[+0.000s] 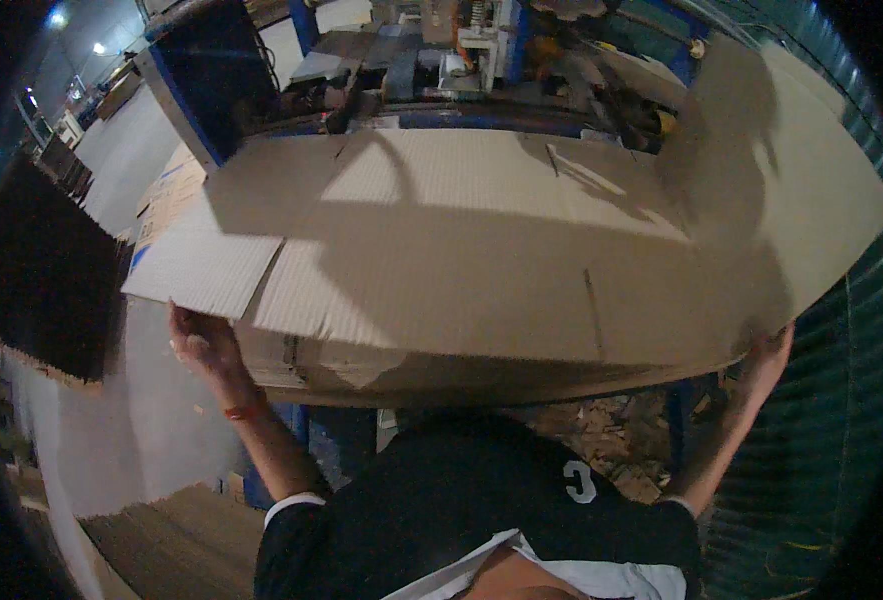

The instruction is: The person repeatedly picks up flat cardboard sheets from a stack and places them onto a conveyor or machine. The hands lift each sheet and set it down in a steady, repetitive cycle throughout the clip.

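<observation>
A wide brown corrugated cardboard sheet (441, 270) with slots and crease lines spreads out in front of me. My left hand (206, 345) grips the near edge of its left flap, the fingertips partly hidden by the board. At the near right corner, my right hand (769, 355) holds the same sheet, its fingers mostly covered. The right flap (821, 190) bends upward. Below the sheet's near edge, more cardboard (391, 375) shows, in shadow.
Beyond the sheet stands a machine with a blue frame (211, 85), rollers and metal parts. Dark stacked cardboard (51, 270) is at the left, and another stack (176, 545) at the lower left. Cardboard scraps (601, 440) litter the floor below. A green corrugated wall (811, 470) runs along the right.
</observation>
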Available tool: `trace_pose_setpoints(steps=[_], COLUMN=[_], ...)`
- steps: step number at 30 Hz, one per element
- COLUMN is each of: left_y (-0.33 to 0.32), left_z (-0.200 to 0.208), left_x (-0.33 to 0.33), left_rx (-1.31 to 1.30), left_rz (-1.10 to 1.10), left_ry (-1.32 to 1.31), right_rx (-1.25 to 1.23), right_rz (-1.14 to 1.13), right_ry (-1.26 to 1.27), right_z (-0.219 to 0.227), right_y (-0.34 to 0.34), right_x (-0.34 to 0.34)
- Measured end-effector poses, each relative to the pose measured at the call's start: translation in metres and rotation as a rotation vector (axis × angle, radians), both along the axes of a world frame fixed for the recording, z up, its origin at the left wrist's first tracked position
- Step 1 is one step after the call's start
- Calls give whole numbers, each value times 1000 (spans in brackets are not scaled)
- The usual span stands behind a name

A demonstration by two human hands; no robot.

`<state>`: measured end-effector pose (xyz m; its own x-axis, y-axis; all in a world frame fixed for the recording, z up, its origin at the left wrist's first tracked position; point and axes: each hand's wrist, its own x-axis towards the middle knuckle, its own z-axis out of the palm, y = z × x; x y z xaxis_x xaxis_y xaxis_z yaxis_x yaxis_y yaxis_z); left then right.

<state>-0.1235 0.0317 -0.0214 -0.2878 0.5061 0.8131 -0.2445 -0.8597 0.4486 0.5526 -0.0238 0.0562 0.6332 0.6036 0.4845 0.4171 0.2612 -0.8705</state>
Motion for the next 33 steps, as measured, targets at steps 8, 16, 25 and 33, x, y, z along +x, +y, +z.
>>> trace_pose_setpoints(steps=[8, 16, 25, 33], left_y=[-34, -26, 15, 115], left_z=[32, 22, 28, 28], left_x=[58, 134, 117, 125], left_rx=[-767, -415, -356, -294], left_rz=[527, 412, 439, 503], left_ry=[176, 1551, 1551, 1272], right_rx=[-261, -355, -473, -428], right_rz=[250, 371, 630, 479], right_ry=[-830, -935, -715, -1046], right_z=[-83, -72, -66, -80], right_y=[-34, -18, 33, 161], right_x=[-71, -69, -45, -19])
